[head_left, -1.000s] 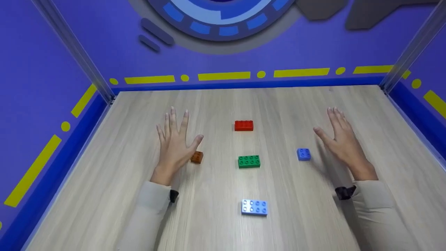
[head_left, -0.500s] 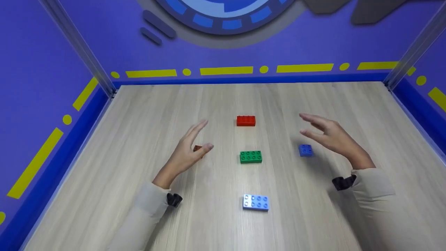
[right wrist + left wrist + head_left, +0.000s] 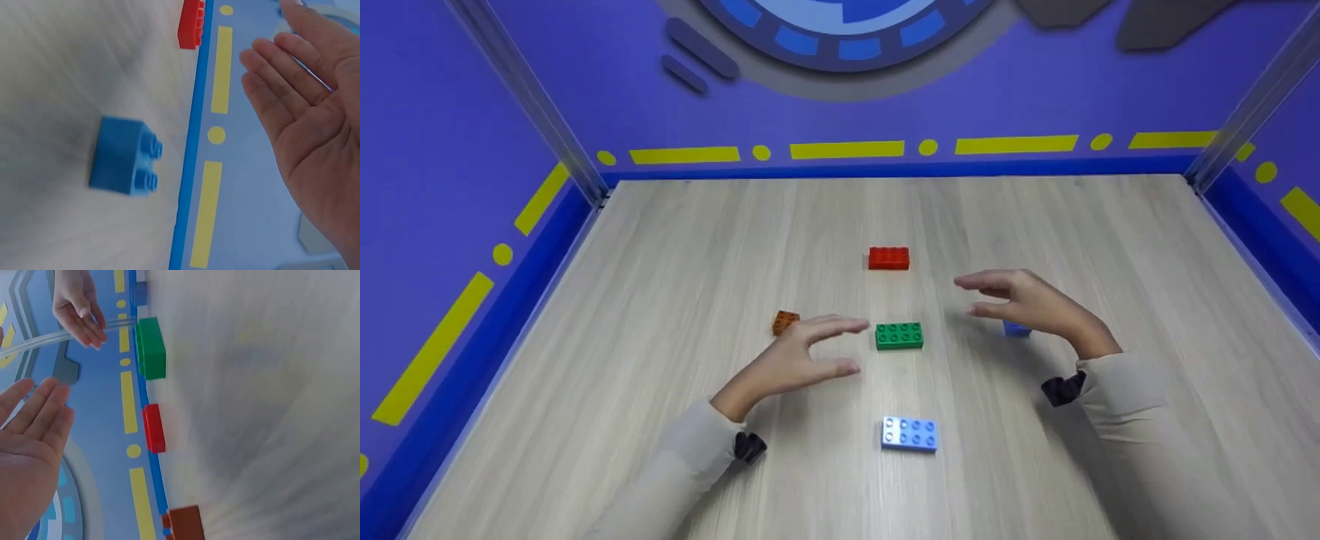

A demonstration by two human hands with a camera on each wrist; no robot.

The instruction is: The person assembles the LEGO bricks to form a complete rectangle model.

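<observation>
My left hand (image 3: 802, 356) hovers over the table with thumb and fingers spread apart, holding nothing. Its fingertips are just left of a green brick (image 3: 899, 336). Partly behind that hand lies a small brown brick (image 3: 784, 322). My right hand (image 3: 1027, 304), also holding nothing, is raised above a small blue brick (image 3: 1017, 329) and hides part of it; the right wrist view shows this blue brick (image 3: 121, 157) whole, apart from the palm. A red brick (image 3: 889, 259) lies farther back, between the hands. Nearer the front is a light blue brick (image 3: 910, 434).
The bricks lie apart on a pale wooden table (image 3: 697, 247). Blue-purple panels with yellow marks (image 3: 847, 151) close off the back and both sides. A black wrist strap piece (image 3: 750, 447) shows at the left cuff, another (image 3: 1063, 390) at the right.
Both hands have moved inward toward the middle, the left one rightward toward the green brick, the right one leftward over the small blue brick. The bricks have stayed in place.
</observation>
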